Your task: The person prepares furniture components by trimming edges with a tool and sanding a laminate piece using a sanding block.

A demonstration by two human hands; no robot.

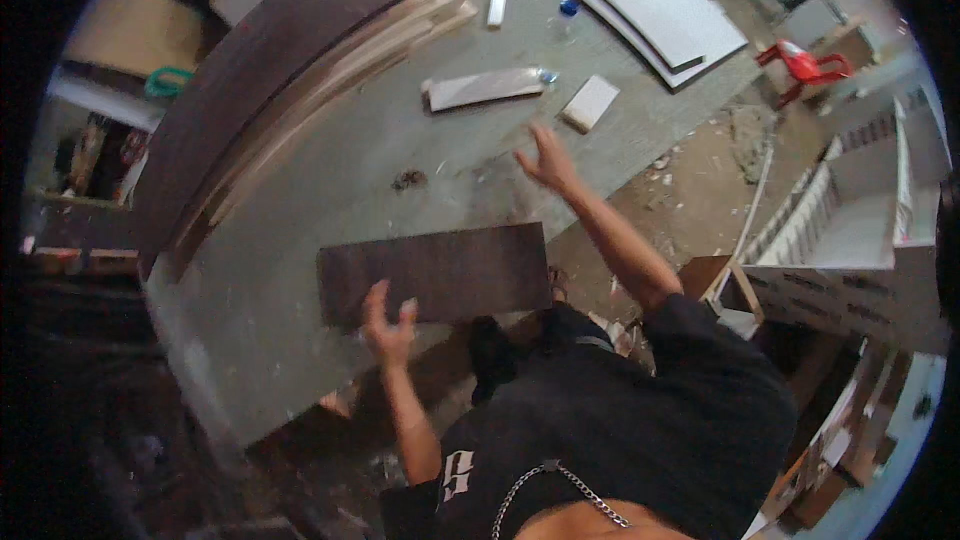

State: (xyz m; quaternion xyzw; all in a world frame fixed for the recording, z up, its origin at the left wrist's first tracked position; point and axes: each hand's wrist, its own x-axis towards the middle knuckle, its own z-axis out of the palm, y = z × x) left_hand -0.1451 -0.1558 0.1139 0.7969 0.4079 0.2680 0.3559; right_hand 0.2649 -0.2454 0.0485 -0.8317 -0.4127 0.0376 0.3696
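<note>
Board [455,270]: on table [240,340], along near edge; likely stiff, fairly light, smooth-faced.
Left hand [388,332]: fingers apart over board's near side; contact unclear.
Right hand [550,165]: fingers apart, empty.
Hold: probably both short ends.

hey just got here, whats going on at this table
A person is working over a grey-green table with a dark brown board lying near its closest edge. Their left hand is at that board, fingers spread; whether it touches is unclear. The open right hand is nearest a small white block. Longer dark boards are stacked at the left.
</note>
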